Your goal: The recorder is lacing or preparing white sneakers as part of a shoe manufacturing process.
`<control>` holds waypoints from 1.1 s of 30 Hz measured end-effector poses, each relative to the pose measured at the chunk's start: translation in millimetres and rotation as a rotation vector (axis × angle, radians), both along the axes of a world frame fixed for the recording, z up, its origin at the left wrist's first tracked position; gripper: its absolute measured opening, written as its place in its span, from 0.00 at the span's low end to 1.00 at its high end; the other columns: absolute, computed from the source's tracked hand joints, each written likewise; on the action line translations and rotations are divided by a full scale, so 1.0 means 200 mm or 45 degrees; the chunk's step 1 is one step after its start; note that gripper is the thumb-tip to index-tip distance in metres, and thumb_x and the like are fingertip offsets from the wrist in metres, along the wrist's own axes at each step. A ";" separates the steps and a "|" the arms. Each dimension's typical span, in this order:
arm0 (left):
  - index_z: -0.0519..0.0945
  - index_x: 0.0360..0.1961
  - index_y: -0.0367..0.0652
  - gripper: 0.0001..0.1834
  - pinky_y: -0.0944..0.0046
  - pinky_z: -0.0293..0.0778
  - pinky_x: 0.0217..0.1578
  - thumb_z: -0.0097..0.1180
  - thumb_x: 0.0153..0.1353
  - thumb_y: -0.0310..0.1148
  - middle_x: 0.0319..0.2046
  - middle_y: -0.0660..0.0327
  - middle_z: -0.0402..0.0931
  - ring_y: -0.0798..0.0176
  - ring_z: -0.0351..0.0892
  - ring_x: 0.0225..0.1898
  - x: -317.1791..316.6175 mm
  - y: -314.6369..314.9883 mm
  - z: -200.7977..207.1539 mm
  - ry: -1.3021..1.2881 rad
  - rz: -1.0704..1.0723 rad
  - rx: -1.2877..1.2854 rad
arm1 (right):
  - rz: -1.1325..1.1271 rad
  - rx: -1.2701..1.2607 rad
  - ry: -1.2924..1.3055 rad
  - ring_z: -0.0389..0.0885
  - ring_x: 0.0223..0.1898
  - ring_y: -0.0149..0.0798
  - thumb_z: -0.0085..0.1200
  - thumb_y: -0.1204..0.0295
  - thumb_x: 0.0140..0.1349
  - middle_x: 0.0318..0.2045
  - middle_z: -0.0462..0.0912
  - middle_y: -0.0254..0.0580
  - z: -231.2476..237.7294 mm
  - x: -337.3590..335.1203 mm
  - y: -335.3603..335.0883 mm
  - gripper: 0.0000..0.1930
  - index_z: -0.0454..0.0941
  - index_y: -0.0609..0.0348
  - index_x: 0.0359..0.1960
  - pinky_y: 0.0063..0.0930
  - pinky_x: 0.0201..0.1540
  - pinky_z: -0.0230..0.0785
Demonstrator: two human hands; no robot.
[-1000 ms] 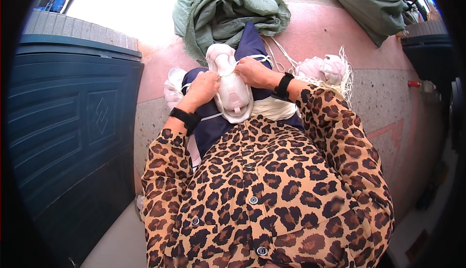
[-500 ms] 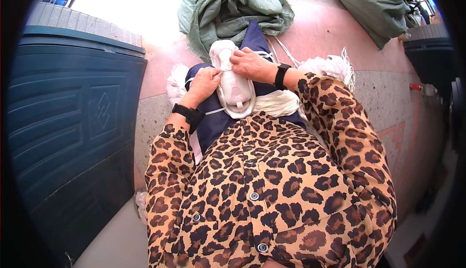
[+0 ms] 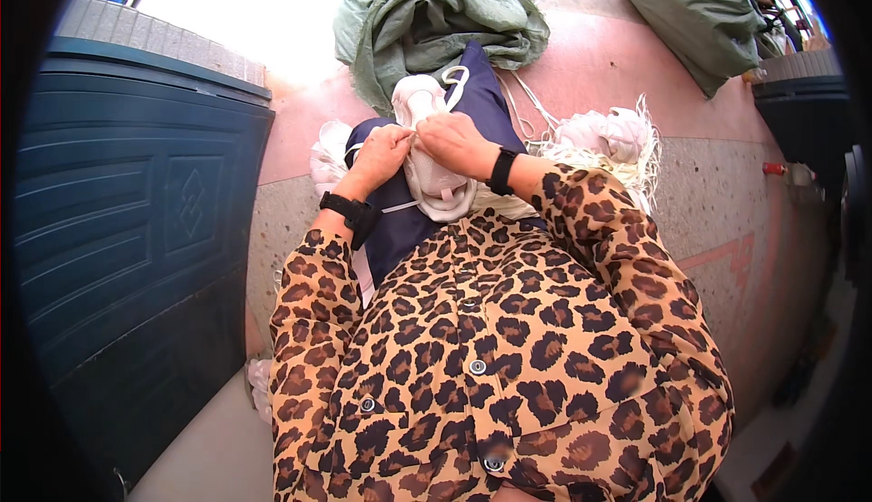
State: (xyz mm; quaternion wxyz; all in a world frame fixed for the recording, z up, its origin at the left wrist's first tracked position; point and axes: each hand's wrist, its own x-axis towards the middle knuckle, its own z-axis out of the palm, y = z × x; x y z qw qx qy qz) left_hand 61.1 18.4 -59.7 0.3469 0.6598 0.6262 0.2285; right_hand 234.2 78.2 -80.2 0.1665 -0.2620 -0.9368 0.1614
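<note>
A white and pale pink sneaker [image 3: 440,178] lies on my dark-blue-clad lap, its heel toward me. My left hand [image 3: 381,155] is closed in a pinch at the left edge of the shoe's lacing area. My right hand [image 3: 457,146] is pinched close beside it, over the middle of the shoe, covering much of the upper. A cream shoelace [image 3: 460,86] loops up past the toe end, above my right hand. The fingers seem to hold lace, though the tips are small. Part of a cream lace bundle [image 3: 498,204] shows beneath my right wrist.
A crumpled green sack [image 3: 436,20] lies beyond my knees. Another full green sack [image 3: 695,20] stands at the far right. Pale pink items with tangled laces [image 3: 618,143] sit right of my lap, more pale items [image 3: 329,152] at left. A dark blue panelled door [image 3: 145,193] is on the left.
My right hand has shifted left and slightly down, closer to my left hand. A lace loop now stands by the toe. My left hand stays almost in place.
</note>
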 end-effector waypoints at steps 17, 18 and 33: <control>0.79 0.30 0.37 0.06 0.58 0.69 0.38 0.58 0.51 0.28 0.28 0.53 0.76 0.51 0.73 0.35 0.26 -0.01 0.36 0.093 0.029 0.266 | -0.274 -0.919 0.442 0.75 0.28 0.36 0.46 0.68 0.64 0.23 0.74 0.44 0.29 0.27 -0.04 0.11 0.73 0.64 0.31 0.28 0.35 0.67; 0.79 0.29 0.36 0.06 0.59 0.69 0.34 0.58 0.52 0.28 0.24 0.52 0.74 0.52 0.73 0.30 0.29 -0.01 0.40 -0.037 0.115 0.288 | -0.325 -1.090 0.600 0.70 0.31 0.27 0.44 0.68 0.66 0.27 0.74 0.34 0.29 0.26 -0.02 0.11 0.75 0.63 0.35 0.22 0.36 0.65; 0.79 0.37 0.32 0.11 0.78 0.63 0.26 0.56 0.59 0.30 0.25 0.69 0.75 0.80 0.67 0.25 0.38 -0.11 0.42 -0.577 0.508 0.031 | -0.258 -1.712 1.060 0.71 0.36 0.20 0.51 0.67 0.63 0.33 0.79 0.28 0.39 0.21 -0.08 0.14 0.78 0.64 0.44 0.14 0.39 0.64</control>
